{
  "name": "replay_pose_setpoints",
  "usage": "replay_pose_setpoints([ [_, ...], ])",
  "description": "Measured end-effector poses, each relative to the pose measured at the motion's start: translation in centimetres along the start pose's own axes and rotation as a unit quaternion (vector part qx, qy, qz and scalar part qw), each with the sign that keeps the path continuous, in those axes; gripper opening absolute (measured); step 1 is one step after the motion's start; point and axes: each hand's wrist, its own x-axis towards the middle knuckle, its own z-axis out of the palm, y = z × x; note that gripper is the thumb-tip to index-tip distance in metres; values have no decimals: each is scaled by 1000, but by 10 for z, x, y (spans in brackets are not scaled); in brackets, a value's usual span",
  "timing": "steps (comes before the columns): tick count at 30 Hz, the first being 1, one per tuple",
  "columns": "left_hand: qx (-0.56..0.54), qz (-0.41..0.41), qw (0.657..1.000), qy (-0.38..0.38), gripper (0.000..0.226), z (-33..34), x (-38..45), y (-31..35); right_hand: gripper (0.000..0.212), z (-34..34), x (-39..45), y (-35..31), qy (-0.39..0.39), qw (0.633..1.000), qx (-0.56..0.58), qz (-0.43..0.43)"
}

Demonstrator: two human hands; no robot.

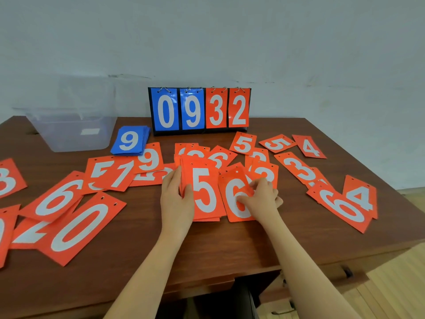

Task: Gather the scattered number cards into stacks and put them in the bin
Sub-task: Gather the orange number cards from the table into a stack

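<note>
- Fingers of the left hand are wrapped round the left edge of an orange stack with a 5 on top, mid-table
- right hand fingers pinch a loose orange 6 card just right of that stack
- blue stack sits beside the clear bin, far left
- more orange cards scattered both sides, scoreboard at the far edge

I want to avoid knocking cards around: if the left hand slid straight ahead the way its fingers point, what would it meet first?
Probably the overlapped orange cards just beyond the left hand's fingertips, below the orange 9; depth is uncertain.
</note>
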Motion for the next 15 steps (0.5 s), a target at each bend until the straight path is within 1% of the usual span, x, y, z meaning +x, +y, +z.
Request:
replay_pose_setpoints([
  [2, 7, 9, 1000, 13, 52, -5, 0, -1, 29, -2, -8, 0, 31, 992, 109, -50],
  [4, 20, 16, 999, 27, 52, -9, 0, -1, 27, -8, -19, -3, 66, 969, 221, -91],
  [7, 23, 37, 998, 38, 51, -15, 0, -2, 26, -15, -32, -11, 126, 935, 306, -132],
  [9, 9, 52, 998, 30, 50, -17, -3, -2, 27, -16, -38, -19, 125, 911, 373, -122],
  [11, -16, 65, 998, 14, 49, -17, -5, -1, 26, -12, -43, -25, 101, 889, 433, -107],
  [12, -29, 69, 997, 7, 48, -17, -7, -1, 26, -9, -45, -28, 91, 885, 444, -106],
  [15, -57, 77, 995, -7, 47, -15, -10, 1, 25, 3, -49, -34, 81, 891, 431, -121],
])
